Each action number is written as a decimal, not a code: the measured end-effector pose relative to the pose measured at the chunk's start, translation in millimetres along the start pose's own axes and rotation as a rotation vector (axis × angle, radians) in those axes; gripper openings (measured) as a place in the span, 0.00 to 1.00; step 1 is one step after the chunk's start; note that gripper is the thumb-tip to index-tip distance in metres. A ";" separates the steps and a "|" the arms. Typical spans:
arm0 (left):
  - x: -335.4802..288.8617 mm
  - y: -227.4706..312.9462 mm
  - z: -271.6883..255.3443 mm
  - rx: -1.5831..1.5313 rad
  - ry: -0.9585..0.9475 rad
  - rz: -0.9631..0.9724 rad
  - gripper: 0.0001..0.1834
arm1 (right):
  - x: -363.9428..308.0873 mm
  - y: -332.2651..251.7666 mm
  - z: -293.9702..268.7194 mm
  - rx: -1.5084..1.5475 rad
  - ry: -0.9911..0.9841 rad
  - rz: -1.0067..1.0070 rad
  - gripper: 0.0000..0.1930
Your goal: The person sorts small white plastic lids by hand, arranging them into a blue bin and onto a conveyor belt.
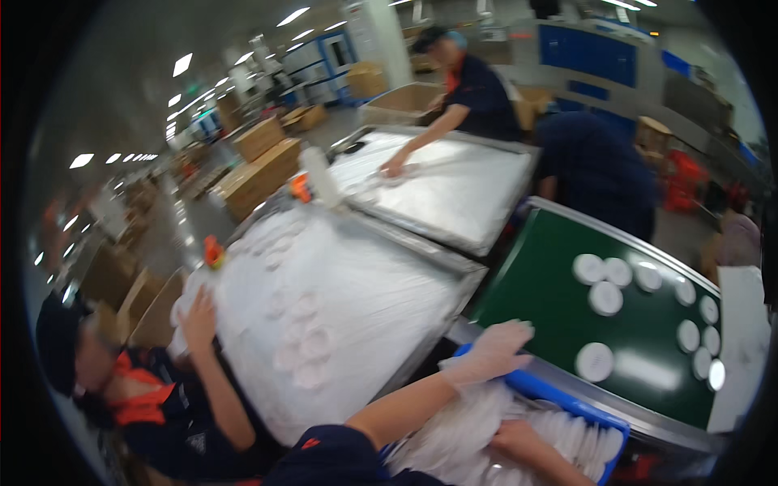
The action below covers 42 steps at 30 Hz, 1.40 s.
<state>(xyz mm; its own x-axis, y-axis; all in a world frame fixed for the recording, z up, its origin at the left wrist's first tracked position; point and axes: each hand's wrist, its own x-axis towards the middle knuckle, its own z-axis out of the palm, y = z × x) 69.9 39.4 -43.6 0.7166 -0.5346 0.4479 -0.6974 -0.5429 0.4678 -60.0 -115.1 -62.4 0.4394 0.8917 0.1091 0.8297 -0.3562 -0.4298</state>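
My left hand [490, 353], in a thin translucent glove, reaches over the rim of a blue bin [563, 390] beside the green conveyor belt. Its fingers stretch out toward the belt, and I see nothing held in them. White round lids or discs [579, 437] fill the bin, with crumpled clear plastic among them. My right hand [517, 440] is down in the bin among these pieces, its fingers mostly hidden. On the green belt [535, 279] lie several more white discs [595, 362], some touching and others apart.
Left of the bin stands a metal-edged table [389, 300] covered in clear film, with white discs on it. A co-worker's hand [198, 320] is at its left edge. Across a second table [454, 190] another person reaches. Cardboard boxes [259, 174] stand behind.
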 end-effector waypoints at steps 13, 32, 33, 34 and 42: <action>-14.9 -19.7 -21.1 0.125 -0.006 -0.037 0.24 | 32.7 2.7 4.1 0.107 0.107 -0.115 0.05; 74.5 35.7 38.4 0.309 -0.327 -0.441 0.53 | 17.4 16.1 -68.4 0.611 0.605 0.508 0.06; 77.4 38.3 40.5 0.296 -0.335 -0.444 0.54 | 14.5 21.2 -68.5 0.668 0.627 0.543 0.06; 78.4 40.7 41.3 0.284 -0.344 -0.449 0.54 | 11.5 25.0 -69.1 0.725 0.648 0.577 0.06; 71.8 43.5 29.4 0.199 -0.404 -0.447 0.50 | -0.4 34.0 -74.5 0.926 0.568 0.568 0.05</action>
<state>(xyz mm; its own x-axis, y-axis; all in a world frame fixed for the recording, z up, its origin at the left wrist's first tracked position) 90.8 -41.6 -13.4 0.9068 -0.4098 -0.0987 -0.3474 -0.8593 0.3755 -6.4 -148.3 -10.3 0.9390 0.3429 -0.0256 0.0150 -0.1154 -0.9932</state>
